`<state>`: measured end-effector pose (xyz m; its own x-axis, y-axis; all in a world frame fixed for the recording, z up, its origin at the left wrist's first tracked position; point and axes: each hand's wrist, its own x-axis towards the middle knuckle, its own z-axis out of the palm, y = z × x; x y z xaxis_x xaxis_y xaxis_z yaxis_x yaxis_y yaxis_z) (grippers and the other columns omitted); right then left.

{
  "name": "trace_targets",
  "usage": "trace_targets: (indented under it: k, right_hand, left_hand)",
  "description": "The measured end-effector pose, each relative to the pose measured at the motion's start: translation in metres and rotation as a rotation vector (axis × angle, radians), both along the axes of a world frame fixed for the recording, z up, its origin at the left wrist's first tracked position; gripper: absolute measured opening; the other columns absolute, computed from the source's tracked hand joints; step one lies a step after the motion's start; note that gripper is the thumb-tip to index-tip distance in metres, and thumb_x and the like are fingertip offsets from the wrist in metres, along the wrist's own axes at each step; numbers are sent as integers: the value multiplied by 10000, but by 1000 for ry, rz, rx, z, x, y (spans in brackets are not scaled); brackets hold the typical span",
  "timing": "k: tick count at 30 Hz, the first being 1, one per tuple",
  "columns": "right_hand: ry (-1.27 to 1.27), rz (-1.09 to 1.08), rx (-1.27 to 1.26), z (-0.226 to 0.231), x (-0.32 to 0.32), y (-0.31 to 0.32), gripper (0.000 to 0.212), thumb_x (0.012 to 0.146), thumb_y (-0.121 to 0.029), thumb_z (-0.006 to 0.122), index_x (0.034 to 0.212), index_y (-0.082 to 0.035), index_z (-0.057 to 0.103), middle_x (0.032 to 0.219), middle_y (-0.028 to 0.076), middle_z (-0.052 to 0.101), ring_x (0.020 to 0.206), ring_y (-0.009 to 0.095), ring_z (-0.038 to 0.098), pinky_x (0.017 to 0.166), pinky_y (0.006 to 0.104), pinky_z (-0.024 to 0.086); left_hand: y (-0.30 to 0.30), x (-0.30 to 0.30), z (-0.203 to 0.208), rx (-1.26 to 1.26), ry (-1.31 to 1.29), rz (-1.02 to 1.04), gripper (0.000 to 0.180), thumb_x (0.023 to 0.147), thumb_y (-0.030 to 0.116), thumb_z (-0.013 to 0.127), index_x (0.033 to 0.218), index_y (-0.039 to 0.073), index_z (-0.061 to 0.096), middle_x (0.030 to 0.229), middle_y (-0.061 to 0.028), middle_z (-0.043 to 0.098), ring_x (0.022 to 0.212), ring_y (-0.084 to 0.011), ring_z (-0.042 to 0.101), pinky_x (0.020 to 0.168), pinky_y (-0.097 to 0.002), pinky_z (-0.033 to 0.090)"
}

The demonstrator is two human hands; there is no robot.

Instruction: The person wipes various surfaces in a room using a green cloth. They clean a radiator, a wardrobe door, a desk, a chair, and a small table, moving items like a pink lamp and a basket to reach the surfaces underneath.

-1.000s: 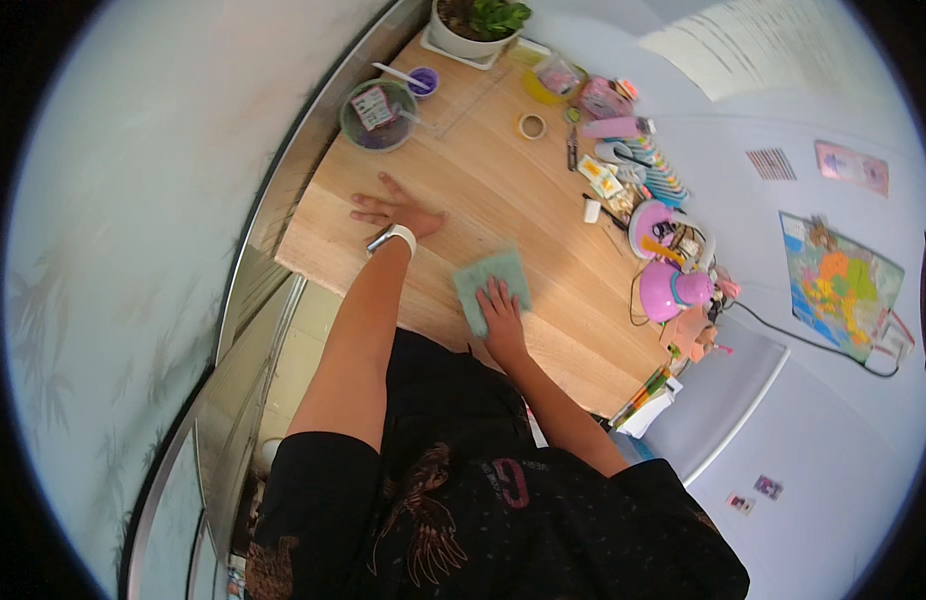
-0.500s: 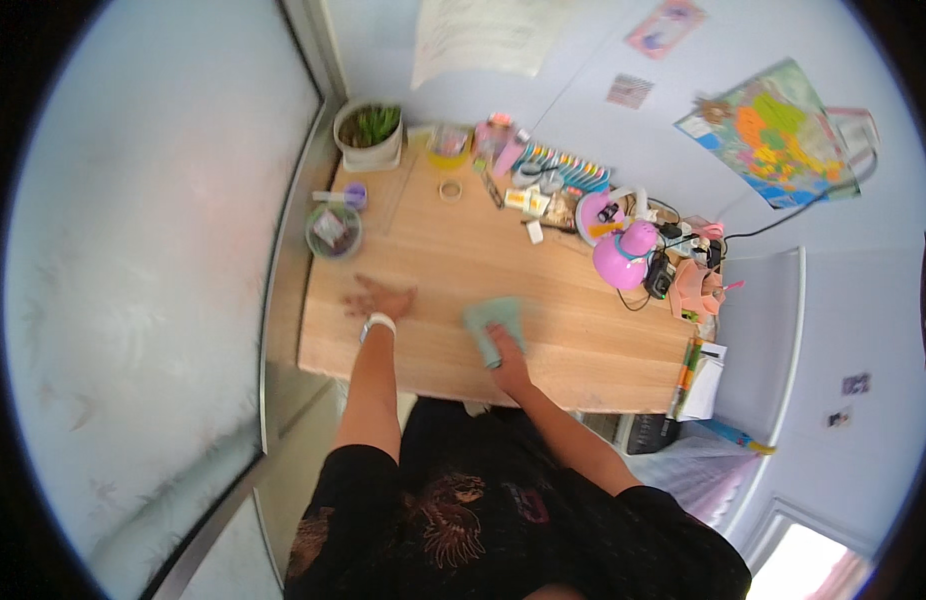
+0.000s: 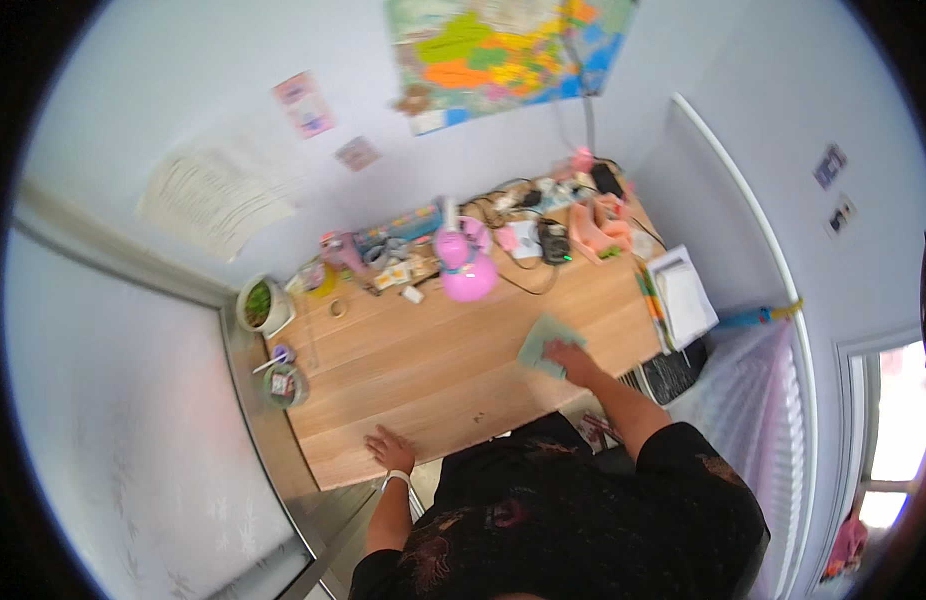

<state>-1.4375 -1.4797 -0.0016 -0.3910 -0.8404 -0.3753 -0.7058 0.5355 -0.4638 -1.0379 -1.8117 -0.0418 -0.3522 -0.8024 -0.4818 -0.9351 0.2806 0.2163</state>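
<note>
A pale green cloth [image 3: 546, 340] lies on the wooden desk [image 3: 413, 370], toward its right side. My right hand [image 3: 571, 358] presses down on the cloth and holds it against the desktop. Over at the front left edge of the desk, my left hand [image 3: 390, 448] rests with its fingers spread and nothing in it. A white band [image 3: 397, 475] circles my left wrist.
Along the back stand a pink lamp [image 3: 470, 278], a black device [image 3: 553, 242] with cables and a pink-orange holder [image 3: 600, 230]. Papers and books [image 3: 678, 300] lie at the right end. A potted plant [image 3: 263, 305] and a round tub [image 3: 285, 385] stand at the left.
My right hand has slid the cloth rightward across the desk. My left hand has moved back to the front edge. The view has turned toward the right.
</note>
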Motion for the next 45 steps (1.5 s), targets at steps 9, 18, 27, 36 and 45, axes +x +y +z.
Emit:
trace_targets:
  k: [9,18,27,36,45]
  right_hand:
    - [84,-861,3,0,10,-4,595,797,-142,632,1369,-164,467,1557,77,292,1436,331,243,1100,624,233]
    - [18,112,-28,-10,-4,79,656,780,-114,673,1391,-219,458,1585,15,221,1471,246,170,1163,543,187]
    - [172,-298,-72,-12,-27,156,703,761,-48,616,1417,-197,411,1584,30,230,1462,276,200,1154,572,169]
    - [237,-555,39,12,26,56,612,838,-123,565,1424,-113,389,1561,117,257,1441,344,221,1110,612,228]
    - [225,-669,152,11,25,129,644,797,-58,583,1412,-141,412,1554,130,269,1433,346,247,1087,578,290]
  left_hand:
    - [50,-81,-23,89,-468,134,876,834,339,557,1524,36,111,1515,-380,67,1390,-570,114,1123,-602,175]
    - [123,-180,10,395,-215,-70,897,755,388,611,1406,-109,246,1410,-349,349,1292,-466,404,1047,-607,298]
    - [171,-216,-17,182,-497,-1097,572,802,310,591,1229,-64,517,1240,-272,564,1140,-420,553,877,-540,468]
    - [180,-217,-8,481,29,-51,618,767,321,646,1235,-59,508,1287,-267,518,1162,-370,527,941,-492,434]
    - [150,-241,9,234,122,-547,642,749,255,693,1318,38,489,1376,-343,339,1276,-497,357,1079,-559,299]
